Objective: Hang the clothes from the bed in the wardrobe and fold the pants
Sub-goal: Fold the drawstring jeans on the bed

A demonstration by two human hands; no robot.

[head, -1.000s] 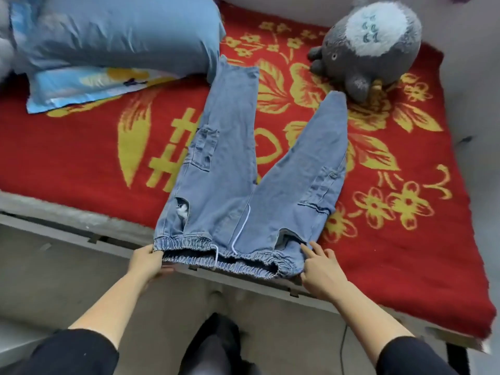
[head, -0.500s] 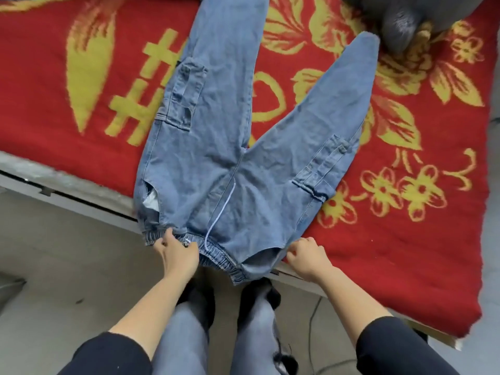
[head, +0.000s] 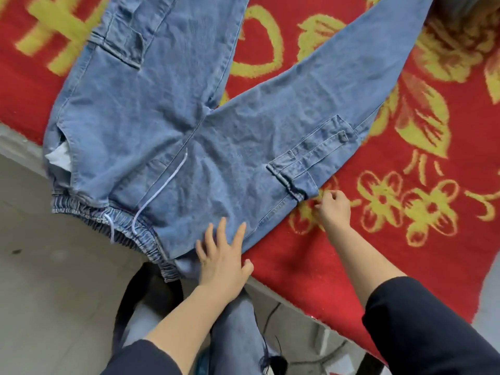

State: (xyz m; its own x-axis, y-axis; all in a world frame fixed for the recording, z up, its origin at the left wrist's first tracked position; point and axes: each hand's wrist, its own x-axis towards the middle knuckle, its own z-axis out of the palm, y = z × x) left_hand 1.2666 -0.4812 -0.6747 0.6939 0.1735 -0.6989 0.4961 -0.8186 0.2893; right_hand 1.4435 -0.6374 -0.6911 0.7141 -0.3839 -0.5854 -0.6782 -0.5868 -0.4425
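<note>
Head view: left hand (head: 221,257) fingers (head: 222,230) spread flat, pressing the pants (head: 189,117) near the waistband (head: 108,219) corner. Right hand (head: 334,209) fingers curled just beside the cargo pocket (head: 311,161); we can't tell if they pinch denim. Pants lie on the bed's red blanket (head: 405,226), legs splayed, waistband past the bed edge. We judge this the fold step, at the smoothing stage. Next we'd bring the leg on our right over the other, seams aligned.

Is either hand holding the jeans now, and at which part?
The left hand only presses flat on the jeans near the waistband. The right hand is curled beside the side pocket; whether it pinches cloth cannot be told.
</note>
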